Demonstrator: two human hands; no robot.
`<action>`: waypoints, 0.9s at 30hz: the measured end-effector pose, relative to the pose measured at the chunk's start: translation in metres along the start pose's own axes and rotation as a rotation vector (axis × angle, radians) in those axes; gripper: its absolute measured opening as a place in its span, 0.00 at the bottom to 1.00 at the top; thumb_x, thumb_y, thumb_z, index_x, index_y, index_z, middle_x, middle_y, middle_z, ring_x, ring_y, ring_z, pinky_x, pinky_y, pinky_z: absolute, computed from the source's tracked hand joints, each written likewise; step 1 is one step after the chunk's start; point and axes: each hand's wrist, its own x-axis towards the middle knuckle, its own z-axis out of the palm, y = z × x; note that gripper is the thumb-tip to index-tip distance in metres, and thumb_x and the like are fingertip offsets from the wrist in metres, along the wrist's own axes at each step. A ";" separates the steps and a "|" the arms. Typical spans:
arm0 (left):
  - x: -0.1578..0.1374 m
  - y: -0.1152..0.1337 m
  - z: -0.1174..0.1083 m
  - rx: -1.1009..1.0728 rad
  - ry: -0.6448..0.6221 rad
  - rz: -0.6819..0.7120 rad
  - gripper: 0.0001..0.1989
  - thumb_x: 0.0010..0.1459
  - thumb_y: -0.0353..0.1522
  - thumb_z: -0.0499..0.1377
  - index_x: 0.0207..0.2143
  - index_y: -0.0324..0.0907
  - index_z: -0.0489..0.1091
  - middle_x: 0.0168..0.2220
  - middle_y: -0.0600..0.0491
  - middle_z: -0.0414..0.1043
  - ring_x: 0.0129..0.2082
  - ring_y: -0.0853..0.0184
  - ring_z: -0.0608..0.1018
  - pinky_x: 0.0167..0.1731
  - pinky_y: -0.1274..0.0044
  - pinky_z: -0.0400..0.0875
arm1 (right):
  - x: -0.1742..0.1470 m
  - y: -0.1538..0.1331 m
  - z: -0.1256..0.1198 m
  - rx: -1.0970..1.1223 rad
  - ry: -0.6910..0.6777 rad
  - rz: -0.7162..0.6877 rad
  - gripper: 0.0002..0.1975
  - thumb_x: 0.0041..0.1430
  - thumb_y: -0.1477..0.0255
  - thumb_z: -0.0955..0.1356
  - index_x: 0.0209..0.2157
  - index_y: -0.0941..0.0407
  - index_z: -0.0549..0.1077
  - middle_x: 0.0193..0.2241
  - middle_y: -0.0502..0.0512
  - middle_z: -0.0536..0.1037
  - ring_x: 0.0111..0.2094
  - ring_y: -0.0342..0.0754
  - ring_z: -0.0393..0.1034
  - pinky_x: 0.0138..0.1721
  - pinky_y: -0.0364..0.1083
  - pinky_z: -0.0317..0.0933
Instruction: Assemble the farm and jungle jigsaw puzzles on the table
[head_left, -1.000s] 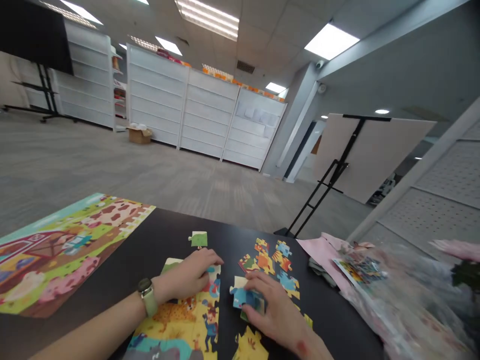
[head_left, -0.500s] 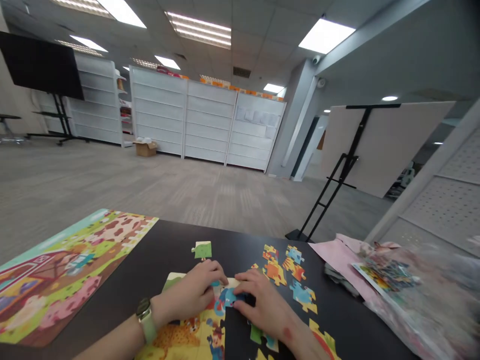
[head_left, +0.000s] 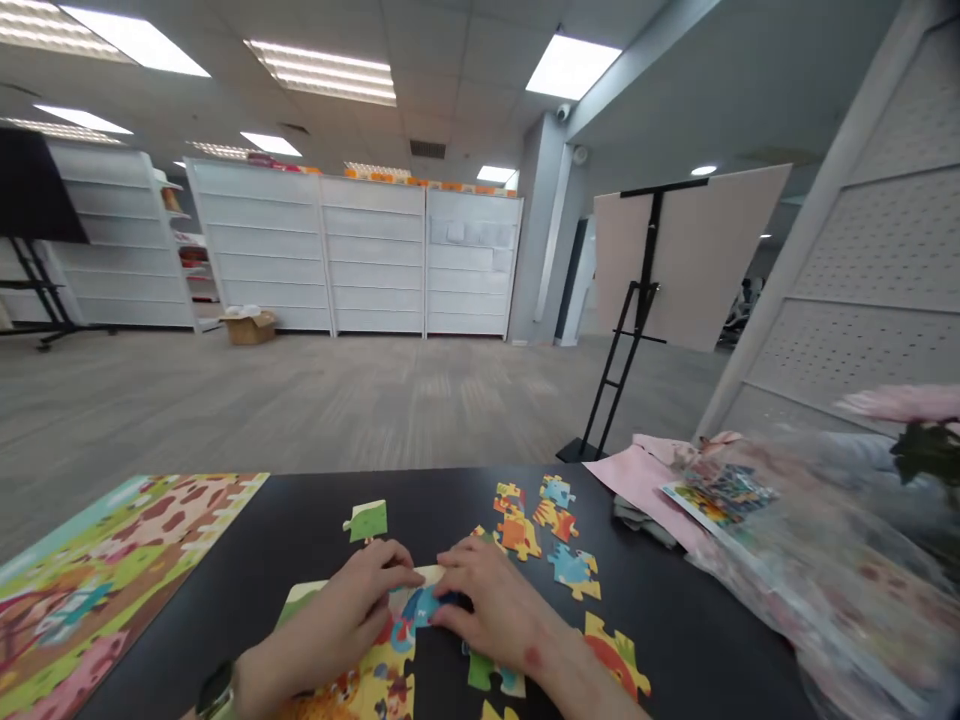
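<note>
Right hand (head_left: 491, 600) pinched a blue piece (head_left: 425, 606) at the joined puzzle's (head_left: 390, 668) right edge, left hand (head_left: 356, 602) arched over it, grip unclear, bare black tabletop (head_left: 225, 572) ran from puzzle to farm picture (head_left: 139, 565).

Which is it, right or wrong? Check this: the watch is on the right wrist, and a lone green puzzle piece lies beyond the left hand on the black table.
Wrong wrist: the head view shows the watch on the left wrist. A lone green puzzle piece does lie beyond the left hand on the black table.
</note>
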 end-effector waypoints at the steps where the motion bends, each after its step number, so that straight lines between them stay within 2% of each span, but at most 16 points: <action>1: -0.001 -0.004 0.002 -0.005 -0.001 -0.013 0.29 0.55 0.20 0.50 0.57 0.49 0.68 0.55 0.49 0.68 0.56 0.58 0.70 0.60 0.64 0.64 | 0.000 0.001 -0.005 -0.011 0.032 -0.006 0.08 0.64 0.70 0.71 0.43 0.49 0.82 0.53 0.53 0.79 0.55 0.53 0.68 0.57 0.51 0.61; 3: -0.002 -0.012 0.004 -0.025 0.002 -0.056 0.31 0.59 0.22 0.50 0.63 0.50 0.62 0.59 0.48 0.66 0.61 0.56 0.67 0.65 0.60 0.58 | 0.001 0.007 -0.019 -0.038 0.150 0.021 0.15 0.64 0.78 0.65 0.47 0.52 0.81 0.55 0.56 0.78 0.56 0.52 0.67 0.60 0.51 0.59; 5: -0.004 -0.016 0.004 -0.040 -0.008 -0.078 0.28 0.64 0.26 0.51 0.66 0.51 0.58 0.62 0.48 0.64 0.64 0.54 0.64 0.68 0.57 0.53 | -0.001 0.019 -0.037 -0.062 0.292 0.118 0.22 0.60 0.85 0.61 0.48 0.55 0.79 0.53 0.57 0.78 0.56 0.51 0.68 0.60 0.50 0.58; 7: -0.004 -0.012 0.002 -0.029 -0.047 -0.061 0.23 0.68 0.33 0.51 0.65 0.52 0.61 0.64 0.48 0.62 0.65 0.53 0.63 0.68 0.58 0.55 | -0.004 0.035 -0.054 -0.079 0.392 0.232 0.24 0.57 0.88 0.59 0.47 0.56 0.78 0.49 0.58 0.79 0.53 0.51 0.70 0.59 0.51 0.60; 10: -0.005 0.001 -0.005 0.030 -0.135 -0.053 0.22 0.68 0.45 0.55 0.63 0.59 0.64 0.68 0.51 0.57 0.67 0.48 0.60 0.68 0.52 0.51 | -0.009 0.055 -0.067 -0.083 0.435 0.335 0.25 0.55 0.88 0.57 0.45 0.57 0.77 0.44 0.58 0.80 0.49 0.53 0.72 0.54 0.52 0.63; 12: -0.005 0.007 -0.009 0.058 -0.179 -0.076 0.24 0.66 0.49 0.56 0.63 0.62 0.65 0.69 0.52 0.55 0.68 0.45 0.58 0.68 0.48 0.46 | -0.011 0.064 -0.066 -0.079 0.418 0.360 0.25 0.54 0.89 0.57 0.44 0.57 0.77 0.43 0.58 0.81 0.48 0.53 0.73 0.53 0.52 0.63; 14: -0.005 0.008 -0.012 0.062 -0.214 -0.100 0.25 0.66 0.50 0.56 0.64 0.62 0.63 0.70 0.52 0.54 0.69 0.44 0.55 0.67 0.47 0.45 | -0.011 0.066 -0.059 -0.073 0.376 0.348 0.25 0.52 0.89 0.58 0.43 0.57 0.78 0.44 0.57 0.81 0.49 0.52 0.73 0.55 0.51 0.62; 19: -0.011 -0.005 -0.018 0.057 -0.251 -0.153 0.26 0.65 0.47 0.58 0.64 0.64 0.62 0.72 0.54 0.51 0.72 0.44 0.49 0.67 0.48 0.46 | -0.011 0.052 -0.037 -0.054 0.235 0.213 0.24 0.52 0.89 0.62 0.44 0.55 0.79 0.47 0.55 0.80 0.53 0.50 0.70 0.60 0.49 0.58; 22: -0.014 -0.012 -0.022 0.054 -0.248 -0.173 0.25 0.64 0.46 0.59 0.63 0.63 0.64 0.72 0.53 0.51 0.72 0.44 0.50 0.67 0.48 0.46 | -0.013 0.040 -0.029 -0.034 0.158 0.175 0.19 0.56 0.80 0.67 0.48 0.55 0.78 0.50 0.57 0.79 0.55 0.53 0.68 0.61 0.51 0.56; 25: -0.015 -0.015 -0.025 0.050 -0.252 -0.181 0.27 0.62 0.43 0.62 0.63 0.63 0.64 0.72 0.53 0.50 0.72 0.44 0.50 0.67 0.48 0.46 | -0.014 0.030 -0.025 -0.018 0.087 0.191 0.18 0.55 0.70 0.72 0.48 0.54 0.79 0.52 0.59 0.77 0.56 0.58 0.66 0.61 0.56 0.54; 27: -0.015 -0.016 -0.026 0.046 -0.255 -0.182 0.28 0.61 0.42 0.63 0.62 0.63 0.64 0.72 0.53 0.50 0.71 0.44 0.50 0.67 0.48 0.46 | -0.014 0.026 -0.025 -0.012 0.054 0.200 0.18 0.54 0.69 0.74 0.48 0.54 0.79 0.52 0.58 0.77 0.55 0.59 0.67 0.61 0.57 0.53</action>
